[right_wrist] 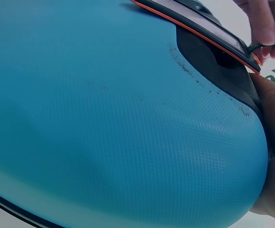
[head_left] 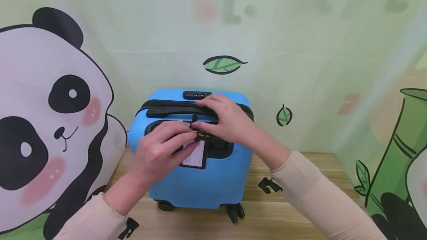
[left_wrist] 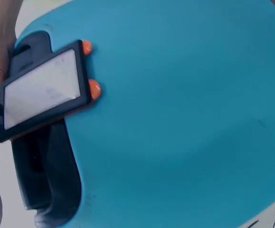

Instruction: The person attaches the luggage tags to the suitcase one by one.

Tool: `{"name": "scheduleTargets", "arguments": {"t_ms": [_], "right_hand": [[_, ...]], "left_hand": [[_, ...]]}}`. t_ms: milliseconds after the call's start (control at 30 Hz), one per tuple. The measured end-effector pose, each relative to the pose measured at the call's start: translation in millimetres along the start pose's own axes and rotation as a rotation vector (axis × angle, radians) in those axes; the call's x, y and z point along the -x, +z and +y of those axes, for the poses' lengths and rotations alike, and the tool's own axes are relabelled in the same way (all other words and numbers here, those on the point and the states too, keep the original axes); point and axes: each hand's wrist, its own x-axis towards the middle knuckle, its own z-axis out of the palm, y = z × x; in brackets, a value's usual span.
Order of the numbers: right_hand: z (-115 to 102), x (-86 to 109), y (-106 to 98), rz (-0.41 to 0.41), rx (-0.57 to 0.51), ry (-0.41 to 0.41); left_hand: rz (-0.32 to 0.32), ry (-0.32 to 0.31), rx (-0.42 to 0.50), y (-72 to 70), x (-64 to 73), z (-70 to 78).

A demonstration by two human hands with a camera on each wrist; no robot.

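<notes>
A blue suitcase (head_left: 200,184) stands upright, its black carry handle (head_left: 166,111) across the top. From the handle hangs a luggage tag (head_left: 195,155) with a black frame, a white card and orange edging; it also shows in the left wrist view, the tag (left_wrist: 44,90) lying over the dark recess. My left hand (head_left: 160,149) pinches the tag's black strap, seen in the right wrist view as a thin strap (right_wrist: 256,47) between fingers. My right hand (head_left: 230,117) grips the handle's right part, fingers over it and thumb below, near the strap. Its other fingertips are hidden.
The suitcase rests on a wood-grain surface (head_left: 280,214). Its combination lock (head_left: 197,95) sits on the top shell, and casters (head_left: 235,212) are underneath. Behind hangs a pale green cloth (head_left: 300,47) printed with leaves, bamboo and a large panda at left.
</notes>
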Motion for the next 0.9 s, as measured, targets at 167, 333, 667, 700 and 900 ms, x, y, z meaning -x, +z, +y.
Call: {"name": "scheduleTargets", "arguments": {"t_ms": [167, 333, 667, 700, 900], "right_hand": [[0.6, 1.6, -0.4, -0.003, 0.004, 0.018], [0.7, 2.4, 0.7, 0.005, 0.004, 0.015], [-2.4, -4.6, -0.9, -0.049, 0.003, 0.067], [-2.9, -5.1, -1.1, -0.055, 0.010, 0.073], [-4.0, -6.1, -1.8, -0.070, 0.029, 0.088]], "left_hand": [[-0.020, -0.040, -0.008, 2.3, -2.0, 6.0], [-0.014, -0.044, -0.018, 4.3, 1.4, 3.7], [-0.029, -0.065, -0.008, 4.3, 5.9, -4.2], [-0.026, -0.066, -0.007, 4.0, 6.0, -4.1], [0.044, -0.058, -0.009, 2.0, 5.5, 0.8]]}}
